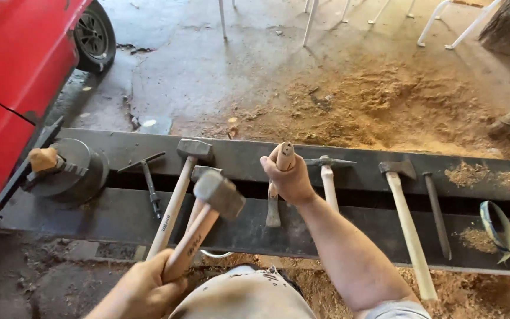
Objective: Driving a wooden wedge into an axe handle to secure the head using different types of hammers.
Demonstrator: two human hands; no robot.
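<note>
The left hand [149, 289] is clenched around the pale wooden handle of a sledge hammer [218, 194], its blunt grey steel head raised just above the dark steel lathe bed [119, 215]. The right hand [287, 176] grips the rounded top of an upright wooden-handled tool [274, 204] whose metal end rests on the bed. Beside them lie a second sledge hammer [193, 149], a T-handled chuck key [147, 171], a pick hammer [327, 168], an axe [407, 218] and a slim steel rod [437, 215]. A lathe chuck [72, 171] clamps a wood stub at the left end. Sawdust [385, 106] covers the concrete floor beyond the bed's far edge.
</note>
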